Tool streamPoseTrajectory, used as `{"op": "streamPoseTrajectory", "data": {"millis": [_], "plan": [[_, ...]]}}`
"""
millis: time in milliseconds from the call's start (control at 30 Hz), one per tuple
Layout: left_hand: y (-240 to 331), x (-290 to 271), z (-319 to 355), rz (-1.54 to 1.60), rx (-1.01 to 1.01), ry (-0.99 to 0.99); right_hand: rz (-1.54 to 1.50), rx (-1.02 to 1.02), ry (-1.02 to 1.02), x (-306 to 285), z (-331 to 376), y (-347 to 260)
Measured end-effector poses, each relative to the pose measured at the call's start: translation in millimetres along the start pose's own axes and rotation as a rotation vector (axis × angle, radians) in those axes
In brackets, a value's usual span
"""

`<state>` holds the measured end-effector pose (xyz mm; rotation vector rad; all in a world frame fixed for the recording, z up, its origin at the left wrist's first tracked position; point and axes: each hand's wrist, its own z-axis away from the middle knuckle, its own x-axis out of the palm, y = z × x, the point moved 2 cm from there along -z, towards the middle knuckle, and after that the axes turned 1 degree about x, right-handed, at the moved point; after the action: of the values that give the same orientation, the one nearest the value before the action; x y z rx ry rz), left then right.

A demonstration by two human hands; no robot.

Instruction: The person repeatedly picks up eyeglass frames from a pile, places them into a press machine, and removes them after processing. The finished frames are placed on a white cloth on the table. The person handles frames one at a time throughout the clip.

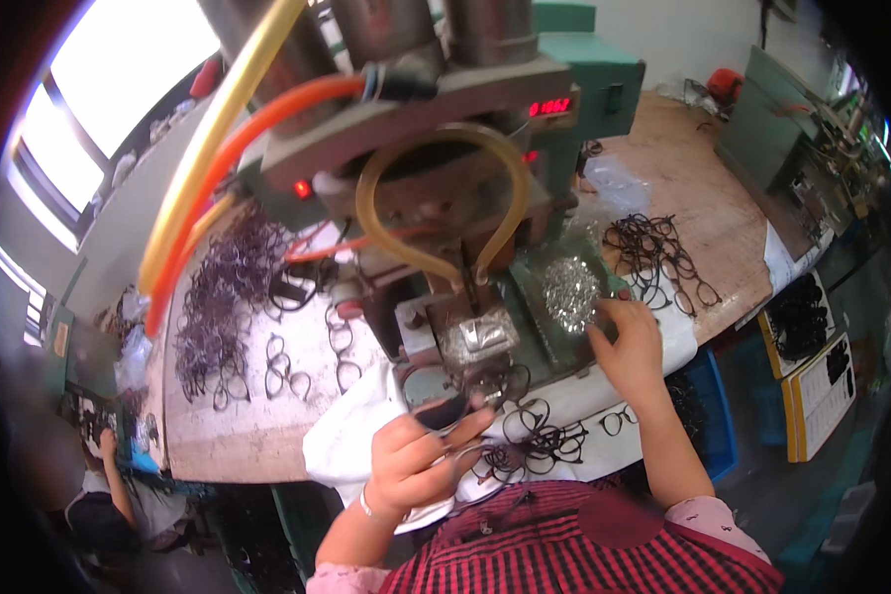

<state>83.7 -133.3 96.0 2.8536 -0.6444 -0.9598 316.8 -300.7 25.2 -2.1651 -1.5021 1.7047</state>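
My left hand [418, 463] is closed around a dark eyeglass frame [444, 412], holding it just in front of the machine's small metal fixture [480, 337]. The fingers hide part of that frame. Over to the right, my right hand [632, 346] reaches to the edge of a heap of small shiny metal parts [570, 293]. Its thumb and forefinger are apart, with nothing visible between them. More dark eyeglass frames [540, 441] lie on the white cloth [351, 421] close to my body.
A press-like machine [416, 148] with yellow and orange hoses rises ahead. Frames are heaped at left [218, 297] and lie in a smaller group at right [658, 252]. A blue crate [713, 411] and yellow-edged trays [792, 436] stand at right. Another person's hand [108, 443] is far left.
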Motion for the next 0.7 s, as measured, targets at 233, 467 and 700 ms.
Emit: {"op": "streamPoseTrajectory", "data": {"millis": [233, 467, 700], "plan": [[-17, 43, -16, -0.144, 0.135, -0.029, 0.051, -0.099, 0.100, 44, -8, 30], [-25, 39, -12, -0.131, 0.143, -0.104, -0.157, 0.055, 0.035, 44, -37, 34], [-20, 45, -6, -0.010, 0.051, -0.049, -0.248, -0.045, 0.140, 41, -35, 27]]}}
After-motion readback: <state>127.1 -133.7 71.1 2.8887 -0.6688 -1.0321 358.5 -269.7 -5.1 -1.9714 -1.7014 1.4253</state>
